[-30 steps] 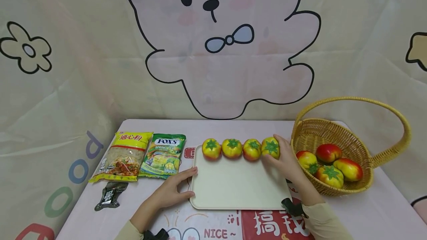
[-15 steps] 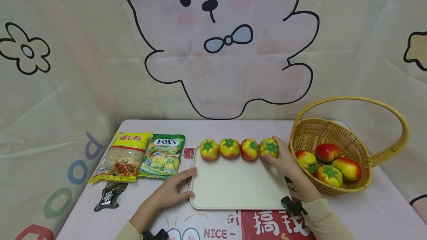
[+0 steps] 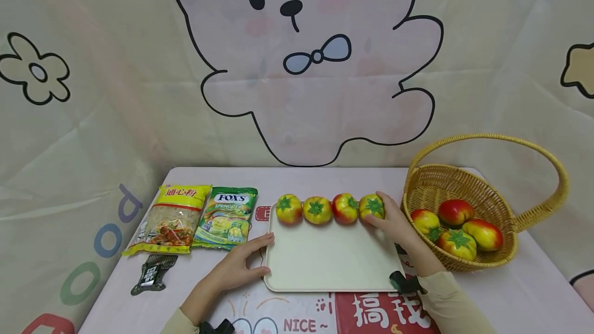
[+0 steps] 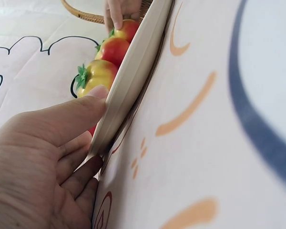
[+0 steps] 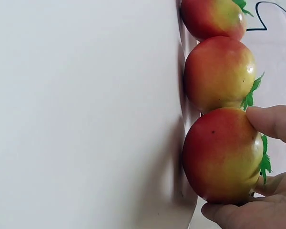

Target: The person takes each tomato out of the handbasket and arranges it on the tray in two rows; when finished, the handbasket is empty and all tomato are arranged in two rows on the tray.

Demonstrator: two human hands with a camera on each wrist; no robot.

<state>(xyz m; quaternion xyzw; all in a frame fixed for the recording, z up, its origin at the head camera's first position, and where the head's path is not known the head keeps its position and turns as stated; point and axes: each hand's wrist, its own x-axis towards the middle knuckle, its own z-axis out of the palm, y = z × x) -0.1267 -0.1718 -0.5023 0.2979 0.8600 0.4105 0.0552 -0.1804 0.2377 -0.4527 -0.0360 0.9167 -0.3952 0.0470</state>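
Note:
Several red-and-yellow tomatoes with green leafy tops stand in a row along the far edge of a cream tray [image 3: 331, 256]. My right hand [image 3: 394, 226] holds the rightmost tomato [image 5: 224, 155] between thumb and fingers. Next to it, another tomato [image 5: 219, 74] touches it, its leafy top turned to the right in the head view. At the row's left end is a tomato [image 3: 289, 210] by the tray's corner. My left hand [image 3: 236, 267] rests against the tray's left side, thumb and fingers spread, with the thumb tip at the rim in the left wrist view.
A wicker basket [image 3: 445, 179] with a tall handle stands at the right, holding several red-and-yellow fruits. On the left lie a yellow pasta bag [image 3: 171, 215], a green FOX'S candy bag [image 3: 227, 218] and a small dark packet [image 3: 153, 274]. A printed mat [image 3: 306, 318] extends under the tray.
The row of tomatoes has slid a little left along the tray with my right hand. The third tomato has turned, showing more red. My left hand stays at the tray's side.

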